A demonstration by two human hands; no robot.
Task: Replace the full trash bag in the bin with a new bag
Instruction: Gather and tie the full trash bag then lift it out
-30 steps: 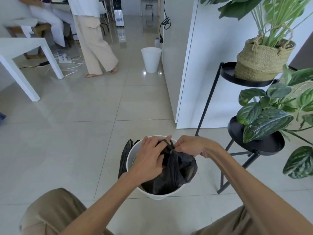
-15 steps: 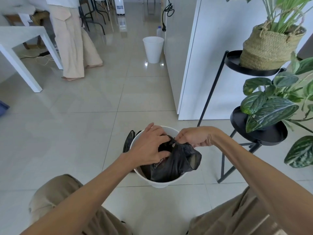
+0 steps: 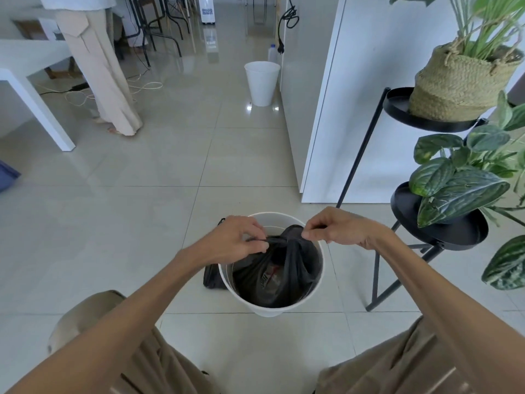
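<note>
1. Right at the bottom, both knees in tan trousers (image 3: 159, 362) frame the shot, with bare forearms reaching forward over the tiles.
2. Left hand (image 3: 235, 240) is pinched tight on a twisted strand of the black bag (image 3: 287, 265), over the left side of the bin's mouth.
3. Right hand (image 3: 338, 228) pinches the other strand between thumb and fingertips, over the bin's far-right rim. The two strands meet at a bunched-up neck between the hands.
4. That bag sits inside the white bin (image 3: 272, 307), with the top gathered and the body slumped down into it. Some printed packaging shows through the plastic, but I can't read it.
5. Another bit of black plastic (image 3: 211, 277) lies on the floor, touching the bin's left side.
6. Just right of the bin stands a black plant stand (image 3: 372, 137) with leafy plants and a woven basket pot (image 3: 460, 86).
7. Further back, a second white bin (image 3: 262, 82) sits beside the white cabinet (image 3: 355, 95), and someone in beige trousers (image 3: 105, 78) stands near a white table (image 3: 37, 100).
</note>
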